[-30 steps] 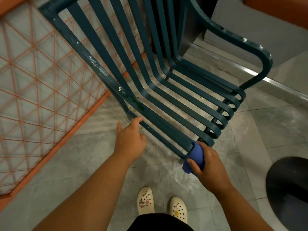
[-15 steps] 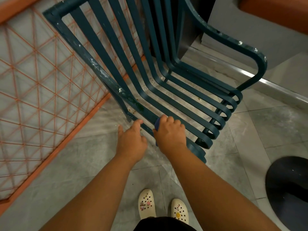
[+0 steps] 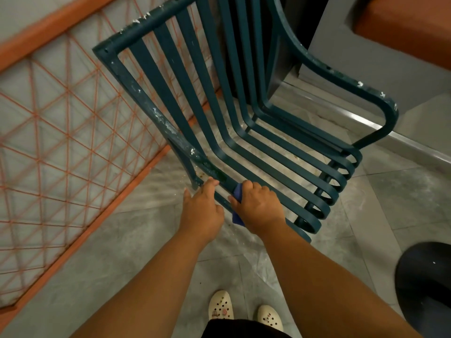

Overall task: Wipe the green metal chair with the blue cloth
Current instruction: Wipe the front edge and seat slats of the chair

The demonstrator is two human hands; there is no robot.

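At the chair's near side rail, right hand wraps the blue cloth around the bar; left hand rests beside it, fingers loosely curled. Rail's long axis runs up-left, away from the right hand's grip.

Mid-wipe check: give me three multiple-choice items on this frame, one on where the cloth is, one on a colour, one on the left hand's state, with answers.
1. Where is the blue cloth?
A. On the floor by the shoes
B. Under the right hand on the chair's nearest slat
C. Draped over the armrest

2. What colour is the mesh panel beside the green metal chair?
A. Orange
B. White
C. Black

3. What is the left hand doing?
A. Hanging free of the chair
B. Holding the cloth
C. Touching the chair frame near the seat corner

Answers: B, cloth peeks out beneath the right hand's fingers; A, the grid and its frame are orange; C, its fingertips meet the frame, holding nothing.
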